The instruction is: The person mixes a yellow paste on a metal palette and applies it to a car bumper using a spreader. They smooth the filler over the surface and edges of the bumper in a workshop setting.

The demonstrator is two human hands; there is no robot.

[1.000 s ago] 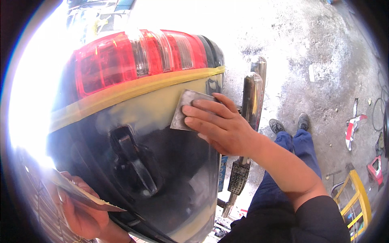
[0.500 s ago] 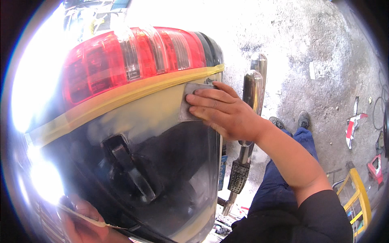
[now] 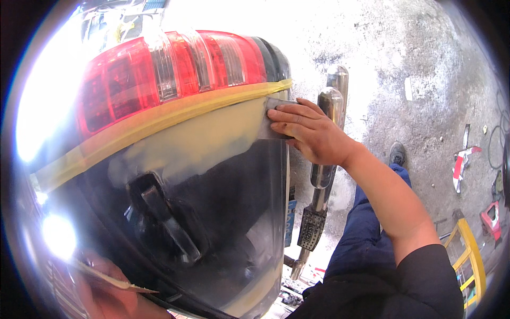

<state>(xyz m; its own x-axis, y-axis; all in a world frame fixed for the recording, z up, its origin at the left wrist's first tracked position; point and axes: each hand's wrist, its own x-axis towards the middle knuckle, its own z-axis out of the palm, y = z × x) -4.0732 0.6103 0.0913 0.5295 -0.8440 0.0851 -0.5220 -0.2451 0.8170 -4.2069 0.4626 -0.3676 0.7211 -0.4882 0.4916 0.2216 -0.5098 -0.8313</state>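
My right hand (image 3: 319, 132) presses a grey sheet of sandpaper (image 3: 272, 106) flat against the right end of a pale filler patch (image 3: 212, 135) on a black vehicle panel (image 3: 228, 202). Its fingers lie along the sheet, whose underside is hidden. Yellow masking tape (image 3: 175, 108) runs along the patch's upper edge, below a red and clear tail light (image 3: 127, 80). At the lower left, my left hand (image 3: 114, 295) is partly washed out by glare; its fingers close about a thin tan-edged sheet (image 3: 114, 280).
A black handle-like fitting (image 3: 164, 215) projects from the panel. Shiny metal tubing (image 3: 330, 114) stands beyond the panel's right edge. My legs in blue trousers (image 3: 361, 234) are close by on the concrete floor (image 3: 382, 101). A yellow frame (image 3: 470, 252) and red-and-white scraps (image 3: 462, 167) are at the right.
My right hand and the sandpaper have slid right and slightly up along the patch, uncovering more of it. The left hand has shifted little. The view has moved slightly.
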